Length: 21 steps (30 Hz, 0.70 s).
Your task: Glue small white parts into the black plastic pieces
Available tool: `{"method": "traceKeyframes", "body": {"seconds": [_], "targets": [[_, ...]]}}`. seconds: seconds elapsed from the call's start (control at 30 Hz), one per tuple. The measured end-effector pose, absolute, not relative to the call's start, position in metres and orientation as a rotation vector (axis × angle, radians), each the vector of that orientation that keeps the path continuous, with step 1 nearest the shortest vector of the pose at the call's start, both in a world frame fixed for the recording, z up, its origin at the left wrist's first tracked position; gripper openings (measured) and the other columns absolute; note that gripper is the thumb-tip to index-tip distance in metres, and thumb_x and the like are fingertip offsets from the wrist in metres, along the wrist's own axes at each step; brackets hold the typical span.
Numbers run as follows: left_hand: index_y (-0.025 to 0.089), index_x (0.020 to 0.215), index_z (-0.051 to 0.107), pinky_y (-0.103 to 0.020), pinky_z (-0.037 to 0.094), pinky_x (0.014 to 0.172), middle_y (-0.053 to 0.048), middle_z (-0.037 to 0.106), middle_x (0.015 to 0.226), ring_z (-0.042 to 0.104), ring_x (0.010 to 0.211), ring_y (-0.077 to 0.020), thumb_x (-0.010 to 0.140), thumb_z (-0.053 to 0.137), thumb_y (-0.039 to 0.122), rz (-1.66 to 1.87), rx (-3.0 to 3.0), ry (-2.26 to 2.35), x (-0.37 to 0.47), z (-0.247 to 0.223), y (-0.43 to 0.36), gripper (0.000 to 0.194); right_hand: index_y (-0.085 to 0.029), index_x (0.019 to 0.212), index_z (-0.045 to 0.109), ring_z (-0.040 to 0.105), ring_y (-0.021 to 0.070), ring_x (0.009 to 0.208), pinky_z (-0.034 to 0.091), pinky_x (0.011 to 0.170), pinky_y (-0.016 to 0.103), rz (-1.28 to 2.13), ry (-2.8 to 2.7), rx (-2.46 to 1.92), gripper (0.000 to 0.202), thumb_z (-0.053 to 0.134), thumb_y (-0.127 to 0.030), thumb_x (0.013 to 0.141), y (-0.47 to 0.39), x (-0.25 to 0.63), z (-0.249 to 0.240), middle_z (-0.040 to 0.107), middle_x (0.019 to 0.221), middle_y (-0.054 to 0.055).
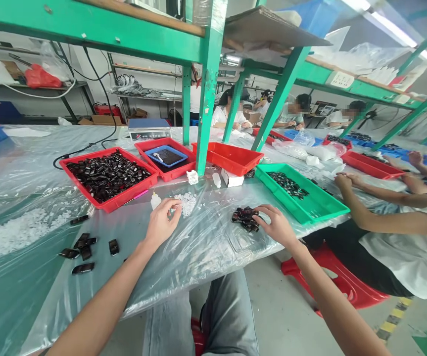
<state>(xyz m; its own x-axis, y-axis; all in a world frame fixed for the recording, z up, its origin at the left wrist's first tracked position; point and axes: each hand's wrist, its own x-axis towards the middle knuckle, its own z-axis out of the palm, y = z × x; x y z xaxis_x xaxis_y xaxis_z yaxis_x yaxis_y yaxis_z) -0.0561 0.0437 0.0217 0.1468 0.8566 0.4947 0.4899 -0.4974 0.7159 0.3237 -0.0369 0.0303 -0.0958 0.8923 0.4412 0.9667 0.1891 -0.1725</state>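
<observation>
My left hand (163,221) is over the plastic-covered table with thumb and forefinger curled together in a pinch. Whatever is between the fingertips is too small to make out. Just beyond it lies a scatter of small white pieces (188,203), and a small white bottle (155,200) stands behind the hand. On the right, a heap of small glossy black casings (245,215) sits on the plastic. My right hand (277,226) reaches its near side, with thumb and fingers closed around a casing at the edge.
A red tray (104,205) full of black casings stands at the left, a green tray (319,211) at the right. Loose casings (83,242) and white pieces (23,227) lie left. A green post (206,99) rises behind. A co-worker's arm (376,202) is at the right.
</observation>
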Motion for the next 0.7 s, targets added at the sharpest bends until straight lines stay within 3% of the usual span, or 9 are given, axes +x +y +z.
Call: {"method": "traceKeyframes", "body": {"seconds": [0.1, 0.23, 0.4, 0.57, 0.7], "targets": [[0.023, 0.104, 0.068, -0.030, 0.048, 0.076, -0.007, 0.070, 0.104, 0.064, 0.086, -0.0194, 0.092, 0.052, 0.029, 1.204, 2.180, 1.214, -0.034, 0.026, 0.034, 0.021, -0.023, 0.115, 0.070, 0.067, 0.0293, 0.107, 0.053, 0.095, 0.044, -0.133, -1.962, -1.688, 0.039, 0.044, -0.048, 0.100, -0.033, 0.323, 0.025, 0.071, 0.116, 0.013], [0.021, 0.111, 0.066, -0.035, 0.050, 0.083, -0.007, 0.071, 0.102, 0.067, 0.092, -0.0229, 0.094, 0.050, 0.029, 0.772, 2.374, 1.138, 0.019, 0.026, 0.017, 0.025, -0.022, 0.119, 0.069, 0.065, 0.0283, 0.112, 0.052, 0.097, 0.044, 0.003, -2.072, -1.588, 0.039, 0.042, -0.045, 0.102, -0.014, 0.320, 0.021, 0.070, 0.121, 0.012], [0.018, 0.129, 0.058, -0.042, 0.046, 0.100, -0.013, 0.067, 0.124, 0.058, 0.120, -0.0293, 0.092, 0.054, 0.025, 0.603, 2.578, 1.027, 0.084, 0.011, 0.010, 0.038, -0.022, 0.119, 0.069, 0.062, 0.0270, 0.117, 0.048, 0.101, 0.046, 0.094, -2.271, -1.448, 0.043, 0.031, -0.036, 0.106, 0.012, 0.316, 0.022, 0.071, 0.123, 0.010], [0.017, 0.125, 0.061, -0.042, 0.047, 0.099, -0.012, 0.068, 0.117, 0.063, 0.111, -0.0272, 0.096, 0.044, 0.016, 0.575, 2.630, 1.150, 0.110, 0.004, 0.039, 0.034, -0.023, 0.118, 0.070, 0.063, 0.0281, 0.115, 0.048, 0.099, 0.047, 0.097, -2.312, -1.418, 0.044, 0.031, -0.038, 0.106, 0.020, 0.318, 0.021, 0.071, 0.123, 0.010], [0.016, 0.113, 0.067, -0.037, 0.050, 0.094, -0.012, 0.068, 0.110, 0.065, 0.106, -0.0263, 0.095, 0.049, 0.019, 0.467, 2.688, 1.119, 0.120, 0.006, 0.068, 0.026, -0.023, 0.112, 0.072, 0.063, 0.0278, 0.114, 0.048, 0.098, 0.046, 0.148, -2.260, -1.402, 0.045, 0.031, -0.039, 0.106, 0.020, 0.319, 0.019, 0.072, 0.120, 0.009]]}}
